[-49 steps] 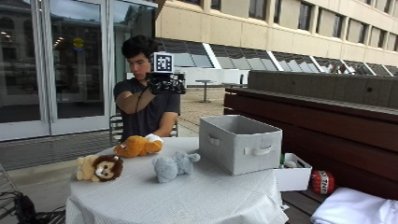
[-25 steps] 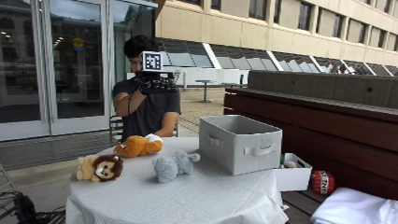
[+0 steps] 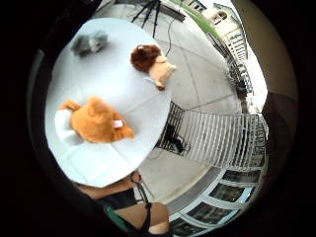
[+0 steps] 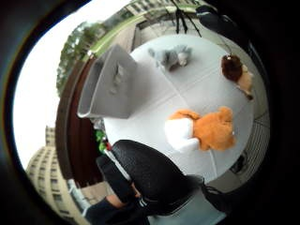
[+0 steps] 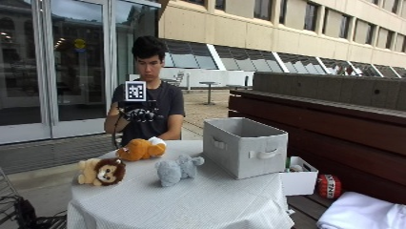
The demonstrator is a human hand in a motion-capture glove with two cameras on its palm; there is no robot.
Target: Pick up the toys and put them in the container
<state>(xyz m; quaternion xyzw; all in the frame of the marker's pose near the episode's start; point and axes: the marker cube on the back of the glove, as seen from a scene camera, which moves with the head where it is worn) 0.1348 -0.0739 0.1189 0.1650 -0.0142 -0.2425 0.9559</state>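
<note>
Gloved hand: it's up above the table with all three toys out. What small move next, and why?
Probably lower the gloved right hand onto the orange plush. The hand hangs in the air holding nothing, and that toy lies nearest below it on the table. The lion and grey plush lie further off, and the grey container stands open.

A table (image 5: 209,205) with a pale cloth stands below the hands. Beyond it, on the side away from the glass doors (image 5: 57,67), runs a dark wooden bench (image 5: 329,124). On the bench seat sit a small white box (image 5: 299,179), a red ball (image 5: 328,186) and a white cloth (image 5: 365,214).
</note>
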